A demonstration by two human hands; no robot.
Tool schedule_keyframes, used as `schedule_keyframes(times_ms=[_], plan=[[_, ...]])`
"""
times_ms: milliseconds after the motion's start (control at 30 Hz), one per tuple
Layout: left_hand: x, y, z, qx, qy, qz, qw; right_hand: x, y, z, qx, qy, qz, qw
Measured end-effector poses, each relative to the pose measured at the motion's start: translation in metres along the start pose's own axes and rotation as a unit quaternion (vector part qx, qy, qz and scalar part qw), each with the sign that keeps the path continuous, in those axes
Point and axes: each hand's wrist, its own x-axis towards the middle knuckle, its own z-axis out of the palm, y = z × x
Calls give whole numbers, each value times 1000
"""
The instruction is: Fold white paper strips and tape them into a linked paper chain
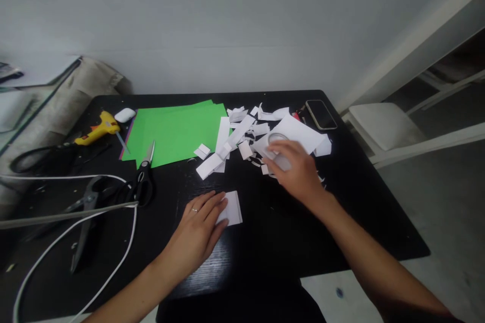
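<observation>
My left hand (202, 222) lies flat, fingers stretched out, on a small white folded piece of paper (234, 208) near the front of the black table. A ring shows on one finger. My right hand (297, 169), slightly blurred, is at the paper pile further back. Its thumb and fingers curve round what looks like a roll of clear tape (278, 136), partly hidden by the hand. White paper strips and scraps (240, 131) lie left of it, and a larger white sheet (297, 131) lies just behind it.
Green sheets (178, 131) lie at the back left with black-handled scissors (144, 174) partly on them. Beside them are a yellow glue gun (100, 128) and a white mouse-like object (125, 115). White cables (131, 242) loop over dark shears (87, 227). A phone (321, 114) lies back right.
</observation>
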Motion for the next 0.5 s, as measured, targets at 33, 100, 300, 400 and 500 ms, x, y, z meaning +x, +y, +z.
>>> schedule_keyframes(times_ms=[33, 100, 300, 400, 500], plan=[[1, 0, -2, -13, -3, -9, 1000, 7, 9, -5, -39, 1, 35, 999], [4, 1, -8, -40, -5, -28, 999, 14, 23, -10, -76, -42, 107, 990], [21, -13, -37, -116, 10, -92, 989, 8, 27, -7, -68, -141, 161, 974], [29, -29, -50, -144, 21, -133, 980, 7, 27, -4, -65, -123, 136, 981], [35, -46, -57, -162, 24, -163, 973, 7, 31, -1, -61, -89, 111, 988]])
